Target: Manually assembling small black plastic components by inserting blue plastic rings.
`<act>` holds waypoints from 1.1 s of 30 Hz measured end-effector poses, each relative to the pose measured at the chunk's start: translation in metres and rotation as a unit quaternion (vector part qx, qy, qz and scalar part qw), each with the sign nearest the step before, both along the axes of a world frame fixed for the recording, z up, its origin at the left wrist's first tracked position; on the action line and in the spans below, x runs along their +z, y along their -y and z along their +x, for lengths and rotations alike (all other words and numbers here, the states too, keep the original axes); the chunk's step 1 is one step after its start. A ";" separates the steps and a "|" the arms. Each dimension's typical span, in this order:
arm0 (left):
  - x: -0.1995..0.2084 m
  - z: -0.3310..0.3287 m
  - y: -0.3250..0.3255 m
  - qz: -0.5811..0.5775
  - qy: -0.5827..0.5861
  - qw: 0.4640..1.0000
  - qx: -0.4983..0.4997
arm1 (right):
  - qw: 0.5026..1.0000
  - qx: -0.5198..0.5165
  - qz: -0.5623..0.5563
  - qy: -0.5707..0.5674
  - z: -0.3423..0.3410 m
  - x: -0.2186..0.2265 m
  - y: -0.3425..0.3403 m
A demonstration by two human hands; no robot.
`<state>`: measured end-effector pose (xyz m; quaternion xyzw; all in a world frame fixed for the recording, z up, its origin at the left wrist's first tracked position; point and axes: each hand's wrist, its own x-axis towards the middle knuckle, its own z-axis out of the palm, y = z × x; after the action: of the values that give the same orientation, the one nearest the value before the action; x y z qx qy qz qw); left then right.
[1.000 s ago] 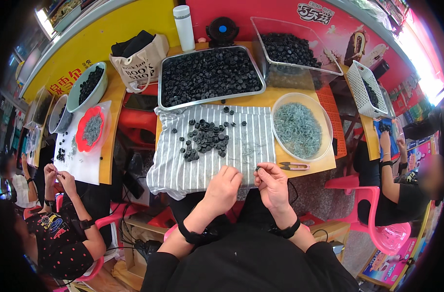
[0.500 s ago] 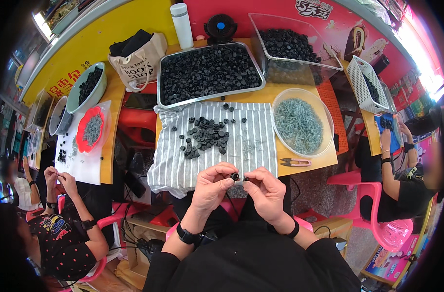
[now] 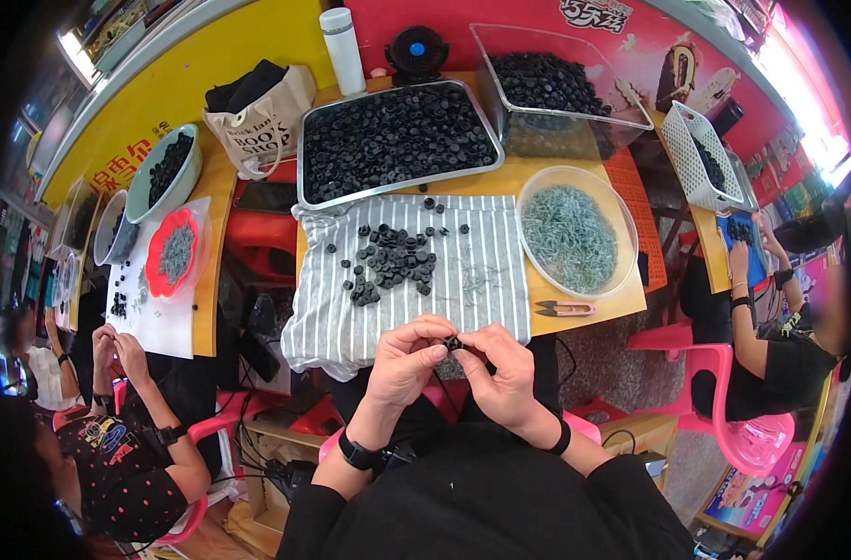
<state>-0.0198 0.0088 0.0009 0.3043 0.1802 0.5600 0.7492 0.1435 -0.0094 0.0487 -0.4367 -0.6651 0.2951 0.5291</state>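
Just past the near edge of the cloth, my two hands meet over a small black round plastic part (image 3: 453, 343). My left hand (image 3: 400, 367) pinches it between thumb and fingers. The thumb and fingers of my right hand (image 3: 502, 381) close on the same part from the other side; whether a second small piece sits between them is hidden. Beyond my hands lies a grey-and-white striped cloth (image 3: 325, 313) with a loose pile of similar black parts (image 3: 388, 264). A few thin metal pieces (image 3: 481, 278) are scattered on the cloth to the right of the pile.
A metal tray (image 3: 301, 159) full of black parts stands behind the cloth. To the right are a round tub (image 3: 628, 282) of thin metal pieces and thread snips (image 3: 565, 308). A clear bin (image 3: 575, 112), fan (image 3: 416, 52), bottle (image 3: 343, 54) and tote bag (image 3: 258, 121) stand farther back. People work at both sides.
My right hand has moved left to meet my left hand, closing the small gap between them. Its fingertips now touch the black part. The view has shifted slightly.
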 end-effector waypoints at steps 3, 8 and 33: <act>-0.001 0.000 0.000 -0.003 -0.002 1.000 0.002 | 1.000 -0.002 0.009 -0.002 0.000 0.000 -0.001; -0.002 0.001 0.002 -0.032 0.024 0.999 -0.003 | 1.000 0.004 0.018 0.007 -0.001 -0.002 -0.001; -0.010 0.003 0.003 -0.027 0.063 0.998 -0.002 | 0.997 -0.006 0.075 -0.021 -0.003 -0.011 -0.004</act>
<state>-0.0165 0.0054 -0.0089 0.2480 0.1469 0.5712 0.7685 0.1404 -0.0059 0.0372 -0.3933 -0.6718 0.2500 0.5758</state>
